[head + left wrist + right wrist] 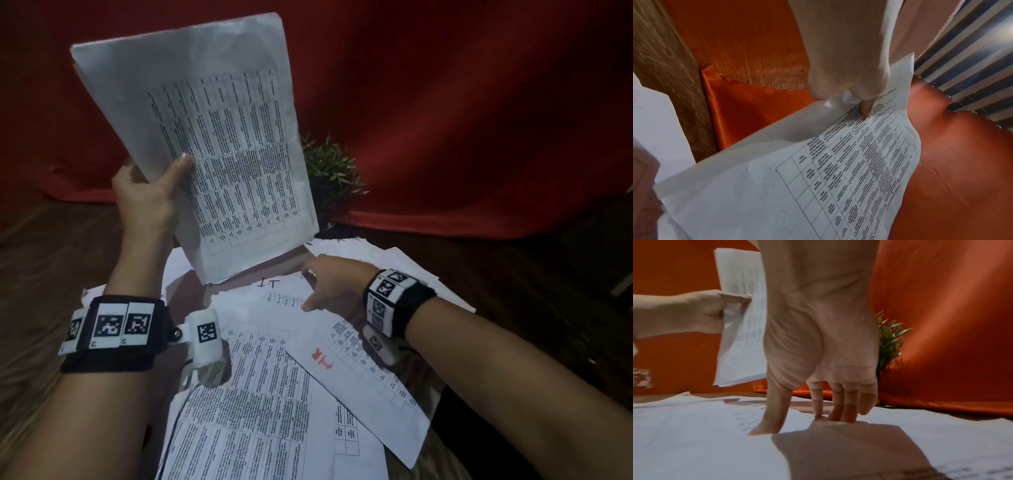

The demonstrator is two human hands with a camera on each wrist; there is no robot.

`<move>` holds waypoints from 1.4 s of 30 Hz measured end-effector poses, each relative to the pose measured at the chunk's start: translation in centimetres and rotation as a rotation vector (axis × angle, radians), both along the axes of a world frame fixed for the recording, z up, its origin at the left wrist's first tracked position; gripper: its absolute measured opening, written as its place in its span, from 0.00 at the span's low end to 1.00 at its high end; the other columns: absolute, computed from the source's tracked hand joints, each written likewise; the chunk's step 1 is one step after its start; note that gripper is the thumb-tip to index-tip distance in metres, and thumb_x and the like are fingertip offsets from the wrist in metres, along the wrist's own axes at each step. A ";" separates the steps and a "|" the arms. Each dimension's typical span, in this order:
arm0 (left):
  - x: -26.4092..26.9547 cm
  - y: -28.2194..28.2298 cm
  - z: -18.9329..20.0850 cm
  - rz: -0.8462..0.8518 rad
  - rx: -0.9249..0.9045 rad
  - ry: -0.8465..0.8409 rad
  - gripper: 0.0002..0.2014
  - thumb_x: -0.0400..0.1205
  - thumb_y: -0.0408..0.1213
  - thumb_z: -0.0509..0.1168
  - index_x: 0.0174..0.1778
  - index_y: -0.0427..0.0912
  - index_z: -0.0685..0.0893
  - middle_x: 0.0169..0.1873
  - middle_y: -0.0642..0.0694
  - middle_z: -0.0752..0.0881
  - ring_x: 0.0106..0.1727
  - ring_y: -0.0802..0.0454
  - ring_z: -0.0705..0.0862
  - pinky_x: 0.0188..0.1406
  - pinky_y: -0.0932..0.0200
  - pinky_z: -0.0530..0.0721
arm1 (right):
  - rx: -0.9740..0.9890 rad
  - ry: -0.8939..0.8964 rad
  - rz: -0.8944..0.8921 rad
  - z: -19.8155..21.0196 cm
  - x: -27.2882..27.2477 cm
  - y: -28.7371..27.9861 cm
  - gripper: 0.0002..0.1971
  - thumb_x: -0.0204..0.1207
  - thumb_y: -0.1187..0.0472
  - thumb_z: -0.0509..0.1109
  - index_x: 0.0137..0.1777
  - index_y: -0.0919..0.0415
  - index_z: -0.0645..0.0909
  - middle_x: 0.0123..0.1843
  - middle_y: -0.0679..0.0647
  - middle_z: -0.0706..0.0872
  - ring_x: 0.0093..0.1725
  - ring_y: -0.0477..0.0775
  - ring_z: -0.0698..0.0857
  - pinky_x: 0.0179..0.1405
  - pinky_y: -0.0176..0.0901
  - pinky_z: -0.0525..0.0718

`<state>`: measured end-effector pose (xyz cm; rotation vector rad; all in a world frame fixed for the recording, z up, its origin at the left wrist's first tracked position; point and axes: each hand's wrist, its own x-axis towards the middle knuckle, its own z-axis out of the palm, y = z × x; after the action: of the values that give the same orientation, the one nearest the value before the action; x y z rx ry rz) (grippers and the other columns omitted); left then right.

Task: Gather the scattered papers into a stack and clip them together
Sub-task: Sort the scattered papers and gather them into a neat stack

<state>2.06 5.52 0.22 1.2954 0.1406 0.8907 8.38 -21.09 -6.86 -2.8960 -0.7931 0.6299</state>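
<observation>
Left hand [145, 195]: raised above the table, thumb across the printed face, fingers behind; pinches a stack [205, 137] of papers by its left edge, near the lower corner.
Stack: several sheets, exact count unclear; held nearly upright, tilted left, top sheet a printed table; lower edge hangs just above the loose sheets, clear of them.
Right hand [329, 284]: low over the table, fingers straight and pointing down; thumb [764, 423] and fingertips [840, 415] press on loose sheets [274, 394]; grips nothing.
Loose sheets: at least five, overlapping at odd angles, flat on the table; one marked "I.T" by the right thumb, one with red lettering under the right wrist.
Edges: sheets fan past each other, corners jutting toward the near and right sides; a strip of bare table [291, 262] shows between the stack and the right hand.
Wristbands: two, one per wrist, with black-and-white markers.
Plant [330, 178]: one, behind the stack, at the far table edge.
Backdrop: red cloth [479, 102] close behind the plant.
</observation>
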 end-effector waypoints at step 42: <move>2.0 3.0 -1.1 0.002 -0.101 -0.069 0.47 0.71 0.56 0.86 0.75 0.26 0.78 0.64 0.42 0.91 0.63 0.53 0.93 0.63 0.60 0.90 | -0.412 -0.929 0.346 25.2 -7.9 -5.2 0.08 0.75 0.57 0.59 0.45 0.54 0.80 0.50 0.57 0.79 0.61 0.67 0.78 0.68 0.68 0.72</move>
<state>4.05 8.54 -0.92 1.1692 0.1314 0.9178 0.49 -26.32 18.33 -3.4106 -1.3927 -0.7255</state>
